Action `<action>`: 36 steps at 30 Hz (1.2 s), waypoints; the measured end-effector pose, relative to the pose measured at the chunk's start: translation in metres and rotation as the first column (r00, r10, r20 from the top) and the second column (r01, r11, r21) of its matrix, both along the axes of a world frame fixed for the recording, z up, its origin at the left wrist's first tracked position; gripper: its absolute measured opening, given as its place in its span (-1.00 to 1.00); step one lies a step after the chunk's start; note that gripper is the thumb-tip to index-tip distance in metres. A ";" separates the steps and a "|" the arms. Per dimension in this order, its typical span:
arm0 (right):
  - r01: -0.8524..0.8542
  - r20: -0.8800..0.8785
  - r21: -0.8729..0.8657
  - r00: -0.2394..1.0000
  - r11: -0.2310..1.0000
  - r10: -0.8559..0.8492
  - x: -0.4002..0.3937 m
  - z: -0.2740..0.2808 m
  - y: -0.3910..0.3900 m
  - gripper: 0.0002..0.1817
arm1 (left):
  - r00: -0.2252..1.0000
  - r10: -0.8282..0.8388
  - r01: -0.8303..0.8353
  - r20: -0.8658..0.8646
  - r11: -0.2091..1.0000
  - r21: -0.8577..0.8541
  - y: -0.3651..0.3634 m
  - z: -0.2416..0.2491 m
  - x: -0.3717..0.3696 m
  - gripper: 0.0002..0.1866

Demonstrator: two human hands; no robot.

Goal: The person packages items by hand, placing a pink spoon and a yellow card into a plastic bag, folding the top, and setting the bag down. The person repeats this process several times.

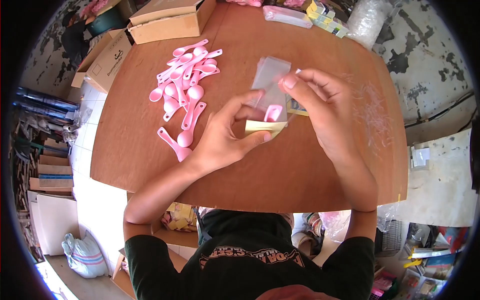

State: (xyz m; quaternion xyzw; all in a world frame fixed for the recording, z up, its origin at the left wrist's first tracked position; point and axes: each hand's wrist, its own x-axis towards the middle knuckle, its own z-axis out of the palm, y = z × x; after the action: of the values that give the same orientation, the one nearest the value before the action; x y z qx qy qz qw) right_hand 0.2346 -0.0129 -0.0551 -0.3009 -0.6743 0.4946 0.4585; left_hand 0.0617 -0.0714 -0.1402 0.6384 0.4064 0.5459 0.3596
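My left hand (227, 135) holds a clear plastic sleeve (270, 82) from below, with a pink plastic spoon (273, 113) and a yellow card (265, 127) inside it. At the sleeve's upper right edge my right hand (320, 102) pinches the film between thumb and fingers. Both hands hover over the middle of a brown wooden table (150, 145). A pile of several loose pink spoons (185, 85) lies on the table to the left of my hands.
Open cardboard boxes (167, 20) stand at the table's far left corner. Small yellow packs (325, 17) and a clear plastic bag (367, 17) lie at the far right. A scatter of thin clear strips (372, 112) covers the table's right side.
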 end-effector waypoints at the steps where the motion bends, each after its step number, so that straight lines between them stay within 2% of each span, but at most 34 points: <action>1: -0.049 0.014 -0.046 0.999 0.998 0.050 0.004 0.000 0.000 -0.79 | 0.996 -0.046 0.050 0.071 0.997 -0.058 0.000 0.001 0.002 -0.26; 2: -0.098 0.025 -0.093 0.995 0.991 0.101 0.007 0.000 0.001 -0.74 | 0.986 -0.087 0.103 0.143 0.988 -0.113 -0.001 0.001 0.002 -0.32; 3: -0.102 0.025 -0.090 0.994 0.991 0.105 0.010 -0.002 0.002 -0.74 | 0.986 -0.084 0.100 0.142 0.989 -0.111 -0.002 0.003 0.001 -0.32; 5: -0.145 -0.058 -0.193 0.989 0.970 0.136 0.014 -0.010 0.004 -0.68 | 0.981 -0.111 0.146 0.158 0.963 -0.228 -0.003 0.006 0.000 -0.35; 12: -0.170 0.061 -0.189 0.981 0.967 0.184 0.016 -0.043 0.007 -0.76 | 0.964 -0.115 0.175 0.242 0.954 -0.245 0.001 -0.001 0.003 -0.35; 14: -0.157 0.064 -0.219 0.982 0.963 0.175 0.017 -0.045 0.009 -0.77 | 0.967 -0.127 0.176 0.222 0.961 -0.215 -0.002 0.003 0.003 -0.47; 15: -0.148 0.068 -0.250 0.983 0.957 0.170 0.017 -0.046 0.010 -0.78 | 0.967 -0.128 0.176 0.221 0.960 -0.216 0.000 0.001 0.001 -0.47; 17: -0.157 0.055 -0.271 0.983 0.950 0.178 0.017 -0.049 0.009 -0.79 | 0.944 -0.129 0.180 0.303 0.973 -0.146 0.004 -0.004 -0.002 -0.58; 18: -0.166 0.044 -0.292 0.982 0.942 0.186 0.017 -0.051 0.009 -0.79 | 0.943 -0.095 0.132 0.318 0.987 -0.095 0.003 -0.005 -0.001 -0.71; 21: -0.152 0.043 -0.259 0.985 0.954 0.169 0.018 -0.060 0.009 -0.79 | 0.922 -0.030 0.104 0.387 0.979 -0.173 0.008 -0.011 -0.006 -0.77; 22: -0.153 0.042 -0.260 0.985 0.953 0.169 0.018 -0.061 0.010 -0.79 | 0.940 0.036 0.045 0.340 0.973 -0.228 0.005 -0.005 -0.005 -0.78; 29: -0.188 -0.055 -0.245 0.982 0.951 0.180 0.022 -0.062 0.013 -0.82 | 0.962 0.092 -0.045 0.256 0.982 -0.185 0.007 -0.005 -0.013 -0.78; 34: -0.177 -0.071 -0.244 0.984 0.953 0.165 0.026 -0.064 0.013 -0.85 | 0.974 -0.013 0.039 0.226 0.993 -0.110 0.006 0.001 -0.020 -0.80; 36: -0.245 -0.118 -0.151 0.966 0.958 0.228 0.027 -0.067 0.015 -0.87 | 0.976 -0.034 0.047 0.215 0.997 -0.056 0.006 -0.001 -0.022 -0.80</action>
State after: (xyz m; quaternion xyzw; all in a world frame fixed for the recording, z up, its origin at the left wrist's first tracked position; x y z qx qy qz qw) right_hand 0.2619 0.0022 -0.1225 -0.2298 -0.6387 0.6141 0.4026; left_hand 0.0395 -0.0655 -0.1417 0.5730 0.3686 0.5913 0.4314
